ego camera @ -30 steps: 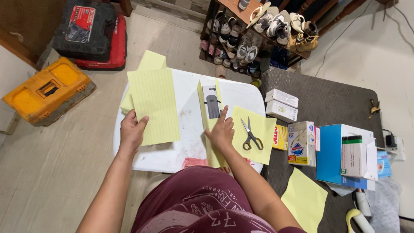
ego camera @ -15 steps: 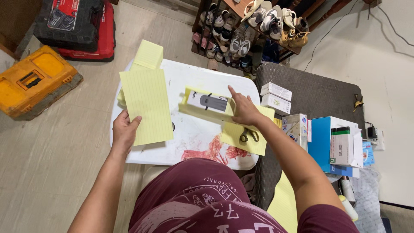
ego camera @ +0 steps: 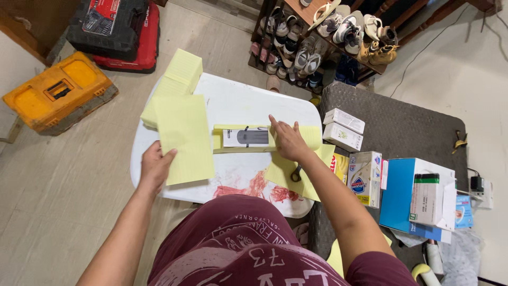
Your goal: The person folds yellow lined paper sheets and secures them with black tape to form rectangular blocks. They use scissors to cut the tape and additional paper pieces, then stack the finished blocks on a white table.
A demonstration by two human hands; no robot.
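Note:
A small white box with a dark picture (ego camera: 245,137) lies sideways on a folded strip of yellow lined paper (ego camera: 219,140) on the white table (ego camera: 238,103). My right hand (ego camera: 288,140) rests flat on the box's right end and the paper, fingers spread. My left hand (ego camera: 155,167) holds the near edge of a loose yellow sheet (ego camera: 182,137) at the table's left. Another yellow sheet (ego camera: 286,177) lies under my right wrist, with scissors (ego camera: 296,173) mostly hidden by the arm. A thick stack of yellow paper (ego camera: 180,71) sits at the far left corner.
Red paint smears (ego camera: 254,188) mark the table's near edge. A dark mat (ego camera: 402,132) to the right carries several boxes (ego camera: 344,127), a carton (ego camera: 365,177) and a blue box (ego camera: 413,196). A shoe rack (ego camera: 328,37) stands behind. Orange (ego camera: 58,92) and red-black tool cases (ego camera: 116,32) sit on the floor left.
The box with its paper strip has turned from upright to lying sideways across the table. My right hand moved from its near end to its right end. The left hand stayed on the sheet.

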